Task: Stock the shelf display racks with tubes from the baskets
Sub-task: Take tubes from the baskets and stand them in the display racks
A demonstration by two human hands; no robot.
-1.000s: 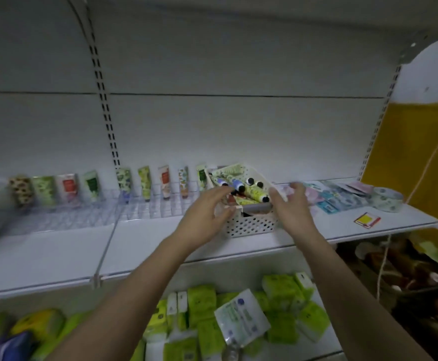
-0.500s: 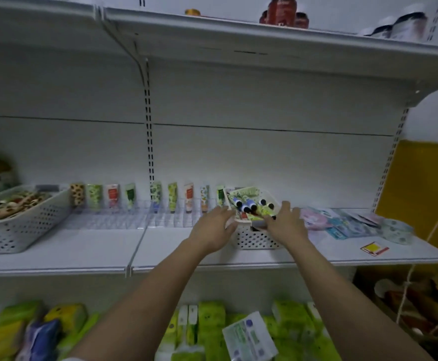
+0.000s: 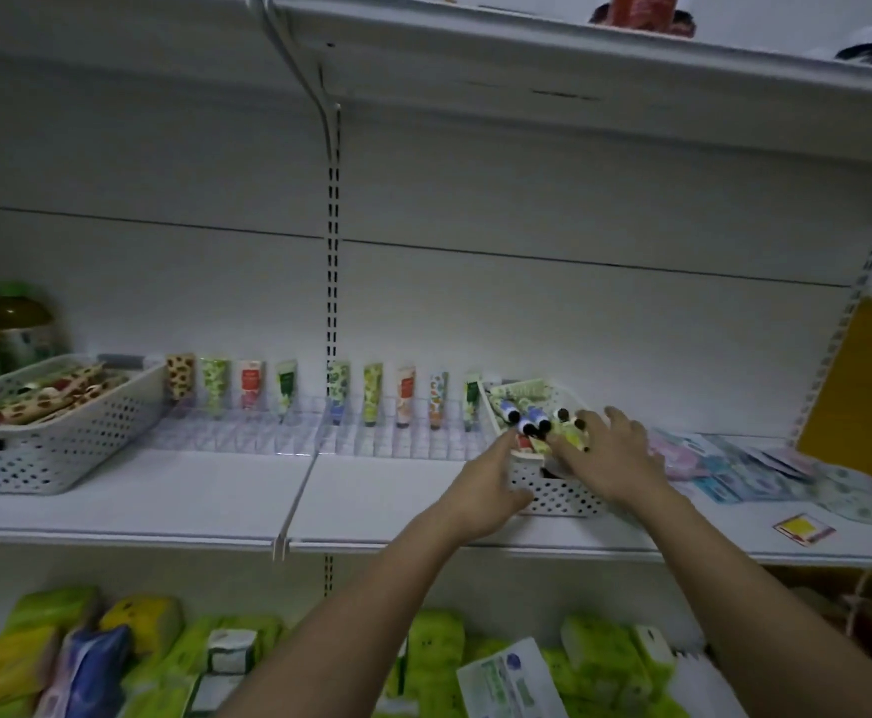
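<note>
On the middle white shelf (image 3: 382, 489), a small white perforated plastic basket (image 3: 553, 497) is seen, heaped with patterned squeeze tubes with dark caps (image 3: 529, 424). The basket is held at its left front corner by the left hand (image 3: 485, 492), the grip narrow, fingers curled onto the rim. The right hand (image 3: 612, 458) is laid over the basket's right side, fingers spread among the tubes; whether a tube is held in that grip cannot be told. The tubes lie between the two hands, just ahead of the fingertips. Just left of the basket, a clear plastic display rack (image 3: 319, 437) is set along the shelf, with a row of upright patterned tubes (image 3: 371, 393) at its back. At the far left, a larger white perforated basket (image 3: 60, 437) with spotted tubes is placed. Flat pastel packets (image 3: 724, 466) are spread to the right.
</note>
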